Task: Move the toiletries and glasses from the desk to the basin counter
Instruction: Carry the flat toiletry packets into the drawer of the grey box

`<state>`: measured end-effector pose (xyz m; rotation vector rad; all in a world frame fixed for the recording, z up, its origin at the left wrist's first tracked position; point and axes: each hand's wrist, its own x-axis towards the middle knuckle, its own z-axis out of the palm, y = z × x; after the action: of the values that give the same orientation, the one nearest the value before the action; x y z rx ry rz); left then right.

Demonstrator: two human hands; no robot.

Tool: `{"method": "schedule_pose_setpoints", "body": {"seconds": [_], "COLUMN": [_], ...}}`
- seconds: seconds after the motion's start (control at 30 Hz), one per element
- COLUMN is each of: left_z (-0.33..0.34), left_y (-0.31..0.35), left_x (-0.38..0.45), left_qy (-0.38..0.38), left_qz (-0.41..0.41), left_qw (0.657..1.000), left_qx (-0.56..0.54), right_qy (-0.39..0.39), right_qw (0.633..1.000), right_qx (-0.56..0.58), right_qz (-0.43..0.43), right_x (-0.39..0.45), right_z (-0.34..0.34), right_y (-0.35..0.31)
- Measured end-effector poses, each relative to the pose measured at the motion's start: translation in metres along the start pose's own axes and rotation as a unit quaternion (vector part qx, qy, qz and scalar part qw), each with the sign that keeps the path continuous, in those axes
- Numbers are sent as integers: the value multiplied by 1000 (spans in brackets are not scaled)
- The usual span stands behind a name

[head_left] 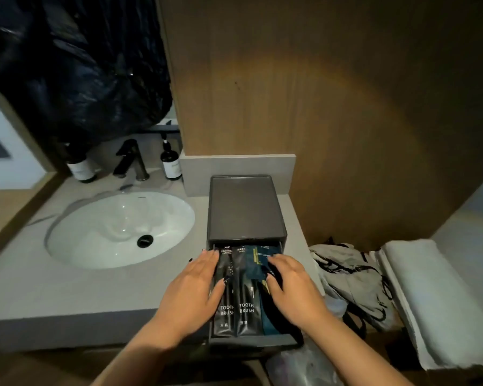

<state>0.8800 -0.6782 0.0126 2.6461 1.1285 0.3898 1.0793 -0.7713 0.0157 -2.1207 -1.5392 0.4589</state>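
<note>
Both hands cover parts of the toothbrush packets — small print unreadable.

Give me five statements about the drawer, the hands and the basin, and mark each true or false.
1. The drawer of the dark box is pulled open. True.
2. Two black packets in the drawer read "TOOTH BRUSH". True.
3. The left hand holds a glass above the basin. False: it lies flat on the packets in the drawer, fingers straight.
4. The right hand rests on the blue packet side of the drawer. True.
5. Water is running from the tap. False: no stream shows, and the basin looks dry.
</note>
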Motion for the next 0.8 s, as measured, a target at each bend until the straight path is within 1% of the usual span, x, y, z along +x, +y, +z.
{"method": "schedule_pose_setpoints", "body": {"seconds": [0.1,0.27,0.43,0.53,0.8], "left_z": [-15,-43,-65,-80,-116], "left_y": [-15,-44,-82,-107,-196], "left_x": [-21,-58,-93,-116,-182], "left_qy": [17,73,78,63,0], "left_qz": [-42,-89,-122,-146,-187], "left_qw": [999,993,989,987,982], "left_qx": [-1,-15,-8,-8,-6], "right_qy": [-24,-73,-115,-135,-190], "right_qw": [998,985,964,955,931], "right_qx": [-20,-45,-103,-125,-206], "right_qz": [-63,-152,-217,-234,-232], "right_x": [4,7,10,12,21], "right_z": [5,21,45,67,139], "right_y": [-21,-66,-112,-142,-234]}}
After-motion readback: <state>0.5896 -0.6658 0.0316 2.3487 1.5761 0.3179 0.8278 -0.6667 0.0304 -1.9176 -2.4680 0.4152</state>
